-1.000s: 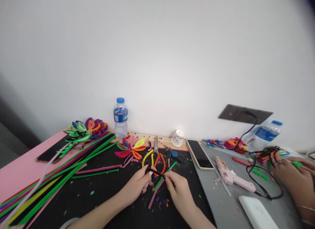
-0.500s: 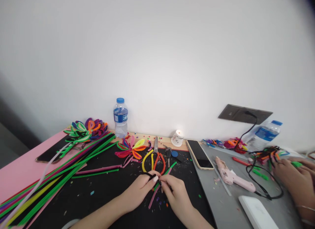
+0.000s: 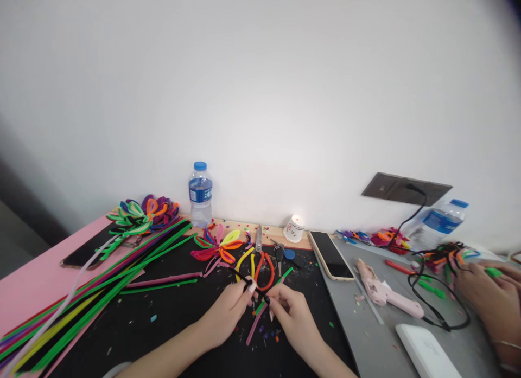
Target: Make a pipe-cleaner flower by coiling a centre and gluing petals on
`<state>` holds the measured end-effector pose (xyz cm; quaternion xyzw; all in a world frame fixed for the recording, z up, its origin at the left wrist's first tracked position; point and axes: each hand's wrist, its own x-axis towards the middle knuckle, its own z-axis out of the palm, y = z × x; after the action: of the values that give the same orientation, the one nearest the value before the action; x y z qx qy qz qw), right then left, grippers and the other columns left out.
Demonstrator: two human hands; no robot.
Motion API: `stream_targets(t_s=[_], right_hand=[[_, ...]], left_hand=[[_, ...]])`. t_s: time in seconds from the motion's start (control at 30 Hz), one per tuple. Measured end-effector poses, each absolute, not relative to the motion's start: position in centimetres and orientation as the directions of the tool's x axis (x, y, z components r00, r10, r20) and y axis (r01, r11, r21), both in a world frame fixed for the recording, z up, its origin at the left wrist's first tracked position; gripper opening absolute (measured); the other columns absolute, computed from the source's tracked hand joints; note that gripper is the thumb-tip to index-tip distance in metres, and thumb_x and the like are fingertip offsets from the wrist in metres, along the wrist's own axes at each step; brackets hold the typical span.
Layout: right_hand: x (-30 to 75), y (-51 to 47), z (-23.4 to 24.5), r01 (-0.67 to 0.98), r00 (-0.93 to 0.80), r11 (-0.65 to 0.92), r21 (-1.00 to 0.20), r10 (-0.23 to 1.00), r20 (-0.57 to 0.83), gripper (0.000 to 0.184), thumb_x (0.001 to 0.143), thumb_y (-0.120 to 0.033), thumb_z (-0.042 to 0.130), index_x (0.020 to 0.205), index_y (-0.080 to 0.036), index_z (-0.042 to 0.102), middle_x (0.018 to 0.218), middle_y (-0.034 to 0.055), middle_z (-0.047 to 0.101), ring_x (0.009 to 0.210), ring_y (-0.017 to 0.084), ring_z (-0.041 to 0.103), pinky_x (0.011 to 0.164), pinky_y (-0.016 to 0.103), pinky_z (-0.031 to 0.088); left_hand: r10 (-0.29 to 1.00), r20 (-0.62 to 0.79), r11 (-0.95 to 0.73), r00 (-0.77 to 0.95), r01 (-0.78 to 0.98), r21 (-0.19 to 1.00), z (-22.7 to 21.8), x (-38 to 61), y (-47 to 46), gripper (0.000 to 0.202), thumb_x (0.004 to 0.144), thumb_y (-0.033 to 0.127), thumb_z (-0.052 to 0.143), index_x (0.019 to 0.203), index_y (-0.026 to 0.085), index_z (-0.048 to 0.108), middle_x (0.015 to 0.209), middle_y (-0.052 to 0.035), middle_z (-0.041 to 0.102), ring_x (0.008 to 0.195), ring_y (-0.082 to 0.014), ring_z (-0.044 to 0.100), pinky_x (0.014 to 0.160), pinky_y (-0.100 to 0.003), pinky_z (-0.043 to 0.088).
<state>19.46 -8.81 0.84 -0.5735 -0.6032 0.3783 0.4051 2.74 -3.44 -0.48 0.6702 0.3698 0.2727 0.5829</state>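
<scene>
A black pipe cleaner (image 3: pixel 239 275) runs between my two hands, low in the middle of the view. My left hand (image 3: pixel 226 313) pinches it between thumb and fingers, with one end sticking out to the upper left. At its other end, a small dark bunched part sits in the closed fingertips of my right hand (image 3: pixel 293 313). Just beyond my hands lie scissors (image 3: pixel 272 275) with yellow and red handles, blades toward the wall. Pink and green pipe-cleaner pieces (image 3: pixel 253 328) lie under and between my hands. A multicoloured pipe-cleaner flower (image 3: pixel 220 247) rests left of the scissors.
Long pipe cleaners (image 3: pixel 109 280) fan across the left side. Along the wall stand a water bottle (image 3: pixel 201 196) and a paper cup (image 3: pixel 293 229). A phone (image 3: pixel 331 256), a pink glue gun (image 3: pixel 386 298) and a white box-like device (image 3: pixel 425 350) lie rightward, near another person's hands (image 3: pixel 484 291).
My left hand has shifted slightly left and down, away from my right hand. More of the black pipe cleaner now shows, straighter, between and beyond the fingers.
</scene>
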Motion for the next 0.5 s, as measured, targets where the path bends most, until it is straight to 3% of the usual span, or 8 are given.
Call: stream_targets(t_s=[0.13,0.27,0.5], right_hand=[[19.2,-8.9,1.2,0.344,-0.014,0.043,-0.938,0.999,0.040,0.017,0.082,-0.024,0.050,0.068,-0.016,0.054,0.053,-0.0044,0.046,0.049,0.009,0.042,0.050,0.020,0.033],[19.0,-9.0,1.5,0.303,-0.022,0.031,-0.952,0.999,0.026,0.016,0.081,-0.025,0.053,0.068,-0.016,0.056,0.051,-0.0047,0.047,0.047,0.009,0.041,0.049,0.020,0.031],[19.0,-9.0,1.6,0.156,-0.008,0.005,-0.988,1.000,0.004,0.007,0.076,-0.022,0.057,0.075,-0.016,0.061,0.054,-0.0035,0.055,0.049,0.009,0.046,0.049,0.020,0.035]], left_hand=[[0.769,0.026,-0.227,0.639,0.234,0.945,1.4,2.5,-4.1,0.035,0.090,0.042,0.033,0.082,0.017,0.056,0.077,-0.0016,0.057,0.074,-0.0173,0.048,0.071,-0.027,0.036],[0.754,0.014,-0.216,0.657,0.228,0.949,2.3,2.4,-4.3,0.040,0.092,0.041,0.026,0.080,0.018,0.056,0.071,-0.0001,0.054,0.069,-0.0165,0.047,0.069,-0.026,0.036],[0.819,0.035,-0.175,0.573,0.191,0.966,1.2,2.6,-4.4,0.039,0.087,0.047,0.035,0.075,0.019,0.059,0.073,-0.0026,0.059,0.073,-0.0193,0.049,0.071,-0.027,0.038]])
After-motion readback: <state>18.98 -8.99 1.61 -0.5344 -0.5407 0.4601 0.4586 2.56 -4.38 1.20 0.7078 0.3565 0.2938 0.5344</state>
